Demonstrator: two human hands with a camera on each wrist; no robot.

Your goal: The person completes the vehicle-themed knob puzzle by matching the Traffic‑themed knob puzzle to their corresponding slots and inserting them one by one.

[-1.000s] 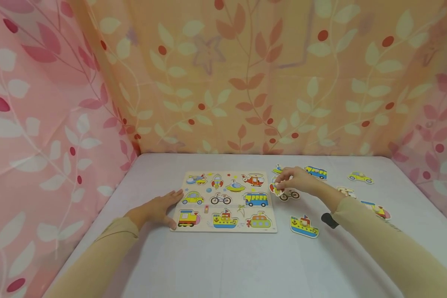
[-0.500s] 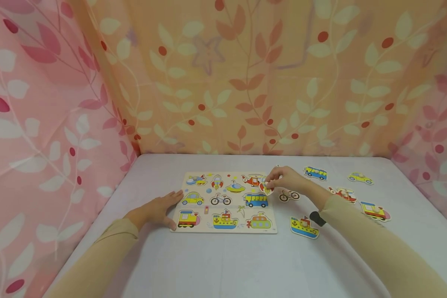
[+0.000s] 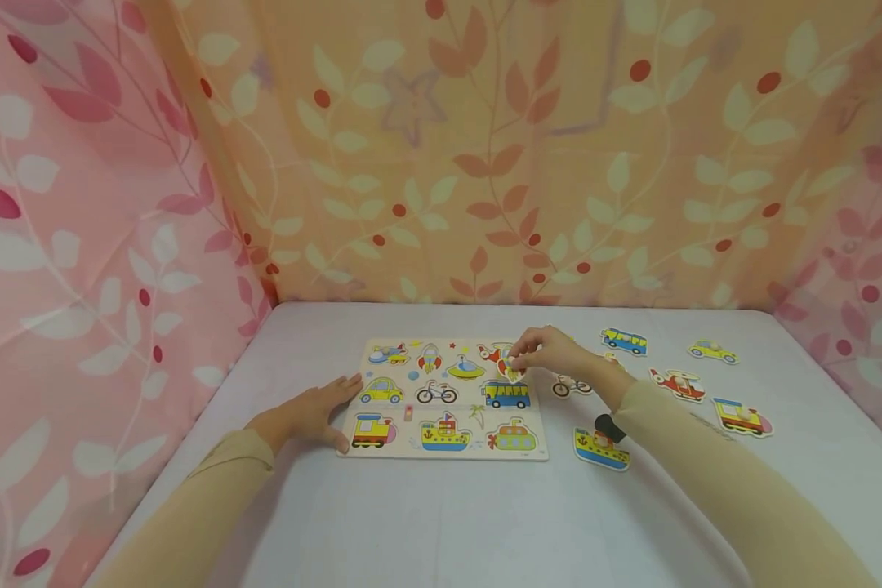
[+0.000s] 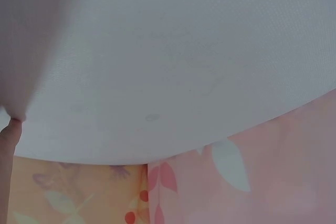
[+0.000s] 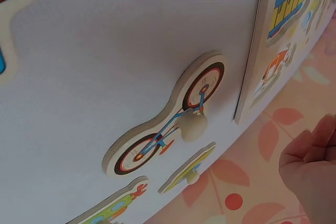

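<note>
My right hand pinches a red and yellow rocket puzzle piece, held over the upper right of a wooden puzzle board and overlapping its helicopter picture. In the right wrist view the curled fingers show at the right edge, with the rocket out of sight. My left hand rests along the board's left edge, fingers spread and thumb by the near corner. A single finger shows in the left wrist view. The airplane at the board's upper left has a knob on it.
Loose knobbed pieces lie right of the board: a bicycle, a ship, a bus, a car, a helicopter and a train. The right forearm partly covers others. Patterned curtains hang around the table.
My right hand has carried the rocket piece leftward, from beside the board to over its upper right part. The helicopter and train pieces are now uncovered. My left hand has stayed put.
</note>
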